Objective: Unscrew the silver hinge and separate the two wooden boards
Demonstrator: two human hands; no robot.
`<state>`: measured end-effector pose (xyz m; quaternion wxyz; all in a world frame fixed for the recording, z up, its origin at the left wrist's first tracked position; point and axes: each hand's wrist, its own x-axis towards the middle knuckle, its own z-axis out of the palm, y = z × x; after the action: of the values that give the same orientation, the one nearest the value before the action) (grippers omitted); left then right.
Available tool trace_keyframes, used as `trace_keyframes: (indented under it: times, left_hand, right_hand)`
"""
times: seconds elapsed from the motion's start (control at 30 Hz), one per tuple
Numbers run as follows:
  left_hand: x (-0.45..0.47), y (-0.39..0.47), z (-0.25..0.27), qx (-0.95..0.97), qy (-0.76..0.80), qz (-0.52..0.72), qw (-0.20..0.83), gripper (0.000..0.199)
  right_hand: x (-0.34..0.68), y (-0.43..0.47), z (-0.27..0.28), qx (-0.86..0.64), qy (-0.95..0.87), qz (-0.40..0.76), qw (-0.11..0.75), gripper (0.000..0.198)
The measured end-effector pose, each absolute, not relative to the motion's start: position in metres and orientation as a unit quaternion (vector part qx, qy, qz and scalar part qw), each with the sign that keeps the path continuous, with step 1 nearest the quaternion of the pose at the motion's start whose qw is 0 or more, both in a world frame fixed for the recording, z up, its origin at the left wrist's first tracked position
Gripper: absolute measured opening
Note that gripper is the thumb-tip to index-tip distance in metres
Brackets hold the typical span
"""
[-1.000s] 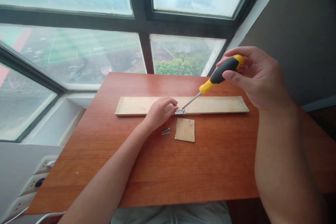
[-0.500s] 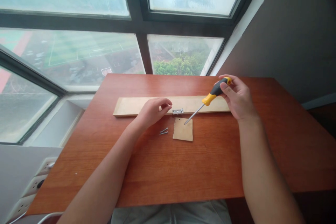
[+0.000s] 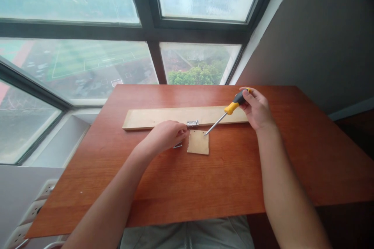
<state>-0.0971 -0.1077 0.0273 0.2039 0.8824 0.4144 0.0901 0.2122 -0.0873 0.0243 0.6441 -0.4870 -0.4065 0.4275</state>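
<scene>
My right hand (image 3: 258, 109) is wrapped round the black and yellow handle of a screwdriver (image 3: 233, 108). Its metal shaft slants down to the left, with the tip over the upper right part of a small square wooden piece (image 3: 198, 144). My left hand (image 3: 169, 135) is closed, its fingertips together just left of that square; what they hold, if anything, is hidden. Screws (image 3: 177, 146) lie on the table beneath those fingers, partly covered. A small metal hinge (image 3: 193, 123) sits at the near edge of a long pale wooden board (image 3: 163, 114), just beyond the square.
The reddish-brown wooden table (image 3: 187, 186) ends at windows (image 3: 201, 62) at the back. A grey wall (image 3: 330, 39) stands on the right. White power sockets (image 3: 32, 213) and a cable are low at the left.
My left hand has come down and nearer, from beside the hinge to above the screws, partly covering them. My right hand still holds the screwdriver over the square. The view has shifted slightly.
</scene>
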Motion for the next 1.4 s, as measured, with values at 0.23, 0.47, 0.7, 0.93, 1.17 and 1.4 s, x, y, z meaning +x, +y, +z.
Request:
trace_keyframes:
  times: [0.23, 0.47, 0.7, 0.93, 1.17, 1.4]
  left_hand:
    - [-0.087, -0.095, 0.033, 0.857, 0.432, 0.176, 0.219, 0.018]
    - [-0.063, -0.082, 0.022, 0.863, 0.425, 0.178, 0.209, 0.023]
    - [-0.054, -0.074, 0.008, 0.878, 0.401, 0.182, 0.189, 0.015]
    - [-0.056, -0.073, 0.001, 0.871, 0.399, 0.204, 0.202, 0.015]
    - [-0.056, -0.074, 0.001, 0.871, 0.398, 0.207, 0.203, 0.016]
    - [-0.056, -0.074, -0.001, 0.873, 0.400, 0.201, 0.194, 0.019]
  right_hand:
    - [0.216, -0.086, 0.022, -0.525, -0.374, 0.415, 0.642, 0.027]
    - [0.214, -0.088, 0.021, -0.549, -0.382, 0.422, 0.612, 0.021]
    - [0.213, -0.087, 0.017, -0.559, -0.381, 0.428, 0.599, 0.022]
    - [0.213, -0.086, 0.015, -0.570, -0.379, 0.428, 0.590, 0.022]
    - [0.211, -0.083, 0.011, -0.580, -0.382, 0.420, 0.584, 0.022]
    - [0.212, -0.082, 0.009, -0.583, -0.389, 0.414, 0.581, 0.022]
